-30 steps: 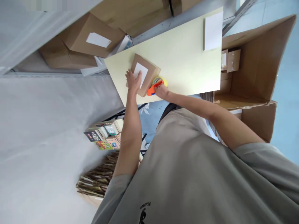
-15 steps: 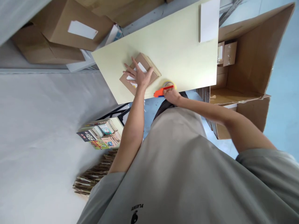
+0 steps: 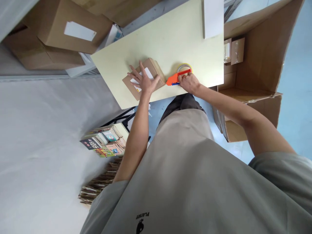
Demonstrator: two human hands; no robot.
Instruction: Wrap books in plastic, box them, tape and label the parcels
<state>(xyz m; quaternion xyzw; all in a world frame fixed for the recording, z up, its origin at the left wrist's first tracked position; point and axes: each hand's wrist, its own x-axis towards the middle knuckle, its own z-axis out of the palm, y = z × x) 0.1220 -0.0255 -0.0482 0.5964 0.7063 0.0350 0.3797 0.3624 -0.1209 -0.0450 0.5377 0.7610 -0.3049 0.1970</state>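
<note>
Parcel (image 3: 153, 66) lies label-up toward the left of the table (image 3: 170, 39), near edge. My left hand (image 3: 145, 83) rests on it, fingers spread, gripping nothing; my right hand (image 3: 188, 83) is closed around the orange tape dispenser (image 3: 173, 79), its nose at the parcel's right side, contact unclear. Step in hand: taping, I judge. Next move calls for a steady parcel and a well-aligned dispenser nose.

A pale tabletop (image 3: 168, 42) bears a cardboard box (image 3: 152, 67) and white slab (image 3: 214, 19).
</note>
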